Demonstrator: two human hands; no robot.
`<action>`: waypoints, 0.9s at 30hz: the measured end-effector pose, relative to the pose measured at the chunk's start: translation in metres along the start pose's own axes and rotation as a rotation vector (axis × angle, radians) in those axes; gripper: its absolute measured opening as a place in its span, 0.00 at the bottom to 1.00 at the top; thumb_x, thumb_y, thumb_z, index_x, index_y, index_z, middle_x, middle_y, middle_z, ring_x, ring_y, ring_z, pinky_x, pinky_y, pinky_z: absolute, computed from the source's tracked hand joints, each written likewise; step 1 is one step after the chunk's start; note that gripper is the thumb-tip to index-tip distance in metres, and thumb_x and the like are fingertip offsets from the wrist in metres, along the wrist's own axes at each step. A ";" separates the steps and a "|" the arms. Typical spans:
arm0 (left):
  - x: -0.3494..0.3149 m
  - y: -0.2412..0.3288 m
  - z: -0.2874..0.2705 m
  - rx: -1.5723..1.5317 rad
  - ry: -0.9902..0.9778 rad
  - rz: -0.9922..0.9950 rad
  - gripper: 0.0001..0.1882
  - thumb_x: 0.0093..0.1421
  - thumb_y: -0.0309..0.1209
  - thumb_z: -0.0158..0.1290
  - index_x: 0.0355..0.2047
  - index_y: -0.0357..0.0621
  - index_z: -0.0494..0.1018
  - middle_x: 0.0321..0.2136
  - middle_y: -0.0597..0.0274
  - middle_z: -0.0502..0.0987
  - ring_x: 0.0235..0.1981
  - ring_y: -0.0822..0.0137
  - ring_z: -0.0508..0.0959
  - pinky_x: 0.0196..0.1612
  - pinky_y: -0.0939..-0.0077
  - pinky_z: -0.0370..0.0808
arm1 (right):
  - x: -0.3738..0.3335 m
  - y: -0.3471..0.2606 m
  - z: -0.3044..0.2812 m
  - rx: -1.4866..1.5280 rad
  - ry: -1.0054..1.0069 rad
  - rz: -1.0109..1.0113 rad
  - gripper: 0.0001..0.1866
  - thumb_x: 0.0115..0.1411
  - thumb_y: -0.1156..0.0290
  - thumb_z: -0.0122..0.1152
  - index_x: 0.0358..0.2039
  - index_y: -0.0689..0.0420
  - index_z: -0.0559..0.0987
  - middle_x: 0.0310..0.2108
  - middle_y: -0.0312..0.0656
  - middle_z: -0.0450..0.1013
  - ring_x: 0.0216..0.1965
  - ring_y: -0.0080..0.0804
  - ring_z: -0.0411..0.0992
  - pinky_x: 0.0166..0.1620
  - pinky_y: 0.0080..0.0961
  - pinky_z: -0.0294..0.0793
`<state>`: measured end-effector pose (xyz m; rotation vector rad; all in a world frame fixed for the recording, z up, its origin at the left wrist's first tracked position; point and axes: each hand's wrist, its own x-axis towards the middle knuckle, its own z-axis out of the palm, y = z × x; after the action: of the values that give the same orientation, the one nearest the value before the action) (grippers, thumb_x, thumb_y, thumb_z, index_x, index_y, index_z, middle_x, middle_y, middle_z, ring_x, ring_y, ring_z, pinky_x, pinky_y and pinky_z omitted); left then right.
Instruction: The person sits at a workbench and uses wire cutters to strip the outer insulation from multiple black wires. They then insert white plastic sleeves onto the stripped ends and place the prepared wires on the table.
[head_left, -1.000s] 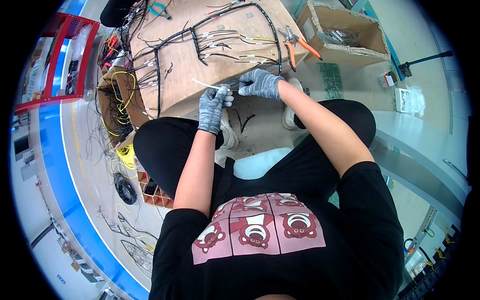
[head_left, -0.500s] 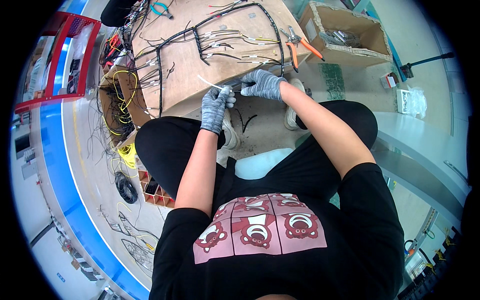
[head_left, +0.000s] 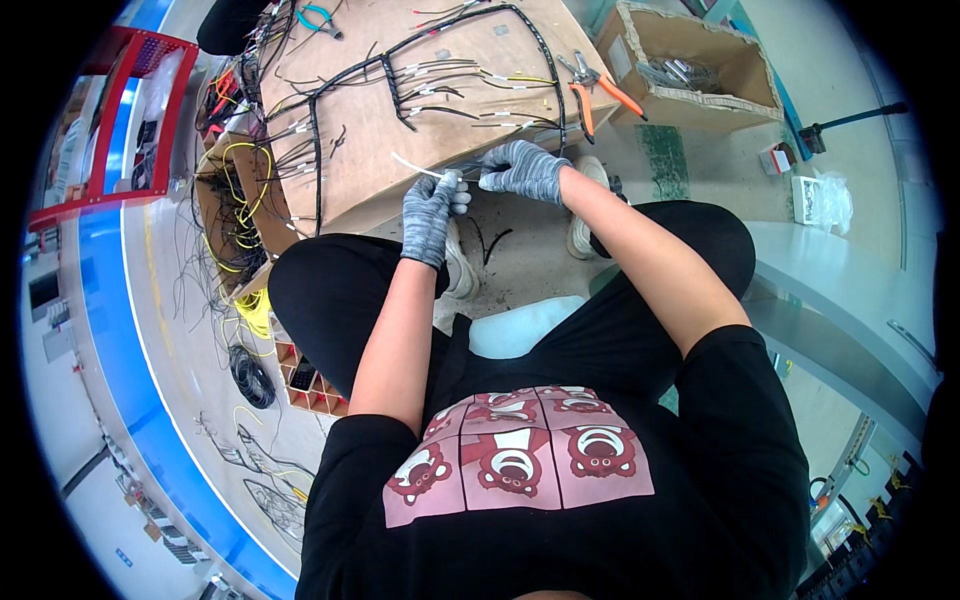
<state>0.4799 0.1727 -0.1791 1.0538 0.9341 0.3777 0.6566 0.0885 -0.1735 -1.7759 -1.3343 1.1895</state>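
Both my hands wear grey knit gloves and meet close together just past the near edge of the wooden board. Pinched in my left hand is a thin white strip, its free end pointing up and left over the board. My right hand is closed near thin dark wires; the fingers hide just what they grip. Across the board lies a black wrapped wiring harness with many thin branches and small white labels. Orange-handled pliers rest at the board's right edge, and teal-handled cutters at its far left.
A cardboard box with metal parts stands right of the board. On the left are a box of tangled wires, a black cable coil and a wooden divided tray. A grey bench stands at my right.
Almost nothing differs. My hands keep the same hold and place, and the view has shifted very slightly.
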 end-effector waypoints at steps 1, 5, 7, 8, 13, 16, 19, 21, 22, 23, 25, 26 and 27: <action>0.000 0.000 0.000 -0.003 0.007 -0.017 0.10 0.60 0.31 0.49 0.37 0.36 0.71 0.26 0.62 0.74 0.22 0.75 0.72 0.24 0.84 0.71 | 0.000 0.001 0.000 0.015 0.008 -0.028 0.16 0.48 0.60 0.61 0.32 0.58 0.78 0.29 0.47 0.74 0.32 0.38 0.72 0.39 0.28 0.69; -0.001 0.002 0.004 0.010 -0.006 -0.012 0.10 0.60 0.31 0.49 0.36 0.36 0.70 0.26 0.61 0.74 0.23 0.75 0.73 0.24 0.84 0.71 | 0.000 -0.003 0.000 -0.034 0.021 0.009 0.17 0.49 0.61 0.61 0.35 0.60 0.77 0.31 0.47 0.74 0.33 0.36 0.72 0.40 0.28 0.69; -0.003 0.001 0.006 -0.005 -0.027 0.000 0.10 0.60 0.31 0.49 0.37 0.36 0.70 0.27 0.61 0.75 0.23 0.75 0.73 0.24 0.83 0.72 | -0.001 -0.011 -0.002 -0.064 0.000 0.046 0.18 0.50 0.64 0.62 0.38 0.62 0.75 0.32 0.46 0.75 0.35 0.30 0.71 0.42 0.26 0.69; -0.003 0.000 0.006 -0.011 -0.030 0.000 0.10 0.60 0.31 0.49 0.37 0.36 0.70 0.27 0.61 0.75 0.23 0.74 0.73 0.25 0.83 0.72 | -0.001 -0.011 -0.002 -0.063 0.000 0.047 0.18 0.50 0.64 0.62 0.38 0.62 0.75 0.32 0.46 0.75 0.35 0.30 0.71 0.42 0.26 0.69; -0.004 0.000 0.008 -0.042 -0.072 0.007 0.10 0.60 0.30 0.48 0.38 0.36 0.70 0.27 0.60 0.75 0.24 0.74 0.73 0.26 0.83 0.72 | 0.000 -0.002 0.000 -0.046 0.037 0.001 0.18 0.49 0.59 0.60 0.36 0.60 0.77 0.31 0.48 0.74 0.33 0.40 0.72 0.40 0.28 0.70; -0.002 -0.002 0.009 -0.074 -0.097 -0.005 0.10 0.60 0.30 0.47 0.38 0.36 0.69 0.28 0.60 0.75 0.24 0.73 0.74 0.26 0.83 0.72 | 0.004 0.007 0.002 0.012 0.027 0.015 0.18 0.49 0.59 0.60 0.36 0.59 0.77 0.32 0.48 0.74 0.33 0.40 0.72 0.40 0.29 0.69; 0.000 -0.003 0.006 -0.058 -0.069 -0.006 0.10 0.61 0.31 0.47 0.38 0.36 0.69 0.26 0.61 0.74 0.24 0.74 0.73 0.25 0.83 0.71 | 0.001 -0.006 -0.002 0.173 -0.036 0.092 0.15 0.52 0.62 0.59 0.33 0.60 0.77 0.26 0.42 0.75 0.27 0.28 0.71 0.34 0.24 0.70; 0.003 -0.004 0.005 -0.035 -0.042 -0.009 0.10 0.60 0.31 0.47 0.37 0.36 0.70 0.25 0.62 0.73 0.23 0.74 0.72 0.24 0.83 0.71 | -0.002 -0.013 -0.006 0.320 -0.073 0.143 0.11 0.54 0.65 0.58 0.31 0.61 0.77 0.22 0.36 0.73 0.23 0.20 0.68 0.30 0.19 0.69; 0.002 -0.005 0.005 -0.044 -0.033 -0.011 0.10 0.60 0.31 0.47 0.37 0.36 0.69 0.25 0.62 0.73 0.23 0.74 0.72 0.24 0.83 0.71 | -0.002 -0.013 -0.008 0.393 -0.087 0.173 0.11 0.54 0.66 0.57 0.31 0.61 0.77 0.23 0.36 0.73 0.23 0.21 0.68 0.30 0.18 0.69; 0.004 -0.005 0.005 -0.051 -0.026 -0.012 0.10 0.60 0.31 0.48 0.37 0.36 0.69 0.25 0.62 0.73 0.23 0.73 0.72 0.24 0.83 0.71 | 0.000 -0.007 -0.009 0.476 -0.088 0.175 0.11 0.54 0.66 0.57 0.31 0.61 0.77 0.24 0.36 0.74 0.25 0.20 0.68 0.31 0.18 0.69; 0.005 -0.007 0.005 -0.089 -0.022 -0.004 0.10 0.60 0.31 0.48 0.36 0.36 0.69 0.24 0.61 0.73 0.22 0.73 0.73 0.23 0.82 0.72 | 0.000 0.004 -0.011 0.472 -0.090 0.149 0.10 0.54 0.67 0.56 0.32 0.61 0.77 0.26 0.35 0.74 0.27 0.20 0.68 0.32 0.19 0.69; 0.005 -0.007 0.004 -0.102 -0.016 -0.003 0.10 0.60 0.31 0.47 0.36 0.36 0.69 0.25 0.60 0.73 0.22 0.72 0.73 0.23 0.82 0.72 | -0.003 -0.007 -0.018 0.384 -0.096 0.119 0.10 0.55 0.68 0.56 0.33 0.61 0.77 0.27 0.35 0.74 0.28 0.21 0.69 0.34 0.19 0.69; 0.005 -0.007 0.003 -0.116 -0.009 -0.002 0.10 0.60 0.31 0.47 0.36 0.35 0.69 0.25 0.60 0.73 0.23 0.72 0.73 0.23 0.82 0.73 | -0.005 -0.012 -0.021 0.297 -0.102 0.089 0.10 0.55 0.69 0.55 0.34 0.61 0.77 0.28 0.35 0.74 0.29 0.21 0.69 0.35 0.19 0.69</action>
<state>0.4840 0.1705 -0.1871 0.9485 0.8944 0.4204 0.6708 0.0883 -0.1530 -1.5922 -1.0770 1.4609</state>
